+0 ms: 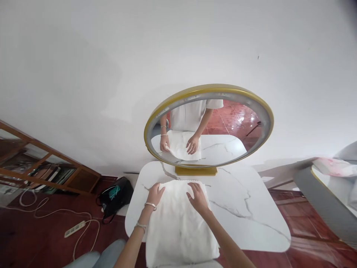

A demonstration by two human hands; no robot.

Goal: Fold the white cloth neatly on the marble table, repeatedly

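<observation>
A white fuzzy cloth (180, 227) lies spread over the near part of a white marble-patterned table (245, 212) and hangs over its front edge. My left hand (155, 194) rests at the cloth's far left corner, fingers curled onto the edge, two bracelets on the wrist. My right hand (198, 198) lies flat on the cloth's far edge, fingers spread. A round gold-framed mirror (209, 124) stands at the table's back and reflects both hands and the cloth.
A white wall rises behind the mirror. On the red tiled floor to the left lie a black bag (115, 197), a power strip (74, 228) with cable, and a wooden glass-door cabinet (41, 163). A grey-edged piece of furniture (320, 197) stands at the right.
</observation>
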